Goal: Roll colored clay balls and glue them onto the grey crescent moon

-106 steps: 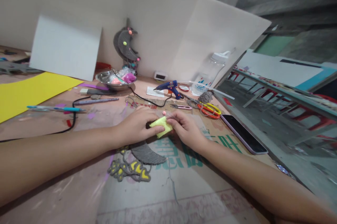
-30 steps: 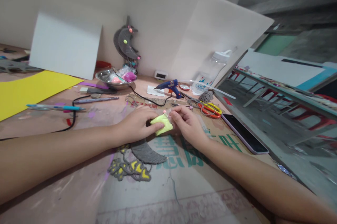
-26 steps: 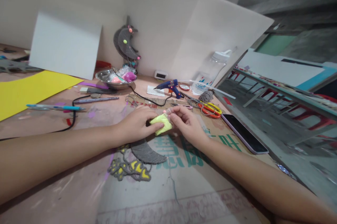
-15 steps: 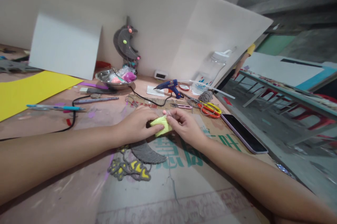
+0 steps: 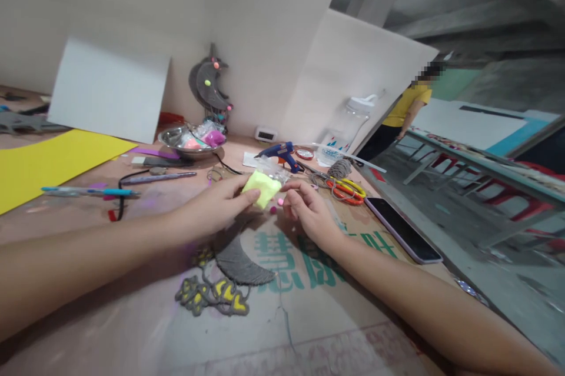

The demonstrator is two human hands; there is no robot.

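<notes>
My left hand (image 5: 220, 202) is closed on a small clear bag of neon-yellow modelling clay (image 5: 263, 189), thumb across its front. To the right, my right hand (image 5: 311, 211) has loosely bent fingers, apart, beside the packet's edge; nothing shows in its grasp. A pink ball (image 5: 281, 202) and a magenta ball (image 5: 273, 210) are near its fingertips. Below the hands, a grey yarn-covered crescent moon (image 5: 242, 261) lies on the printed cardboard (image 5: 335, 317), alongside grey-outlined flower pieces with yellow filling (image 5: 214, 295).
Behind the hands are a blue glue gun (image 5: 285, 154), scissors (image 5: 344, 189) and a metal bowl (image 5: 168, 140) of clay packets. A phone (image 5: 401, 229) lies at the right edge. A water bottle (image 5: 353, 123) stands behind. A person (image 5: 406, 111) in yellow stands at the back right.
The yellow packet is tipped up more and shows more of its face. My right hand has come off it. The pink and magenta balls show below. The person at back right is more visible.
</notes>
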